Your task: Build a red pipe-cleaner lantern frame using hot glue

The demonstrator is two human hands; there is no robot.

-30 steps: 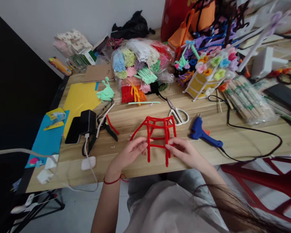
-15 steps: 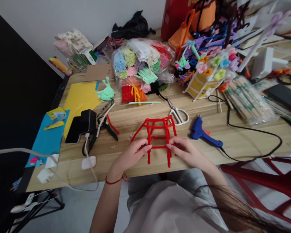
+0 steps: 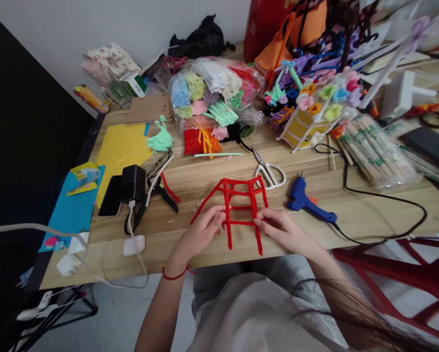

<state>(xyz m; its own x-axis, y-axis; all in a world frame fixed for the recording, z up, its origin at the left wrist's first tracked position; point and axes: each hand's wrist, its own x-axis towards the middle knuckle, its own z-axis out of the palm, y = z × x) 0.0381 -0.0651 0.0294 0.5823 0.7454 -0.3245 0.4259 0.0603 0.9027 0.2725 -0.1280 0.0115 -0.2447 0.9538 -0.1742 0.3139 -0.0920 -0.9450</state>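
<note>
Between my hands is a red pipe-cleaner frame (image 3: 240,223), box-like, with upright legs joined by crossbars and one long strand slanting down to the left. My left hand (image 3: 204,228) pinches its left front leg near the lower crossbar. My right hand (image 3: 279,226) grips the right front leg at about the same height. Just beyond the frame lie white-handled scissors (image 3: 271,172). To the right of my right hand rests a blue glue gun (image 3: 309,201) with its black cord. My fingers cover parts of the joints.
Bundled pipe cleaners in clear plastic (image 3: 212,93) lie at the back. A yellow-and-white flower basket (image 3: 307,127) and packaged wooden sticks (image 3: 373,151) stand right of them. On the left are pliers (image 3: 167,198), a phone (image 3: 110,195), a charger (image 3: 133,183) and an earbud case (image 3: 134,245).
The red frame has tilted and shifted slightly to the right, its front legs now slanting. My left hand has moved slightly up along the leg; the right has barely moved.
</note>
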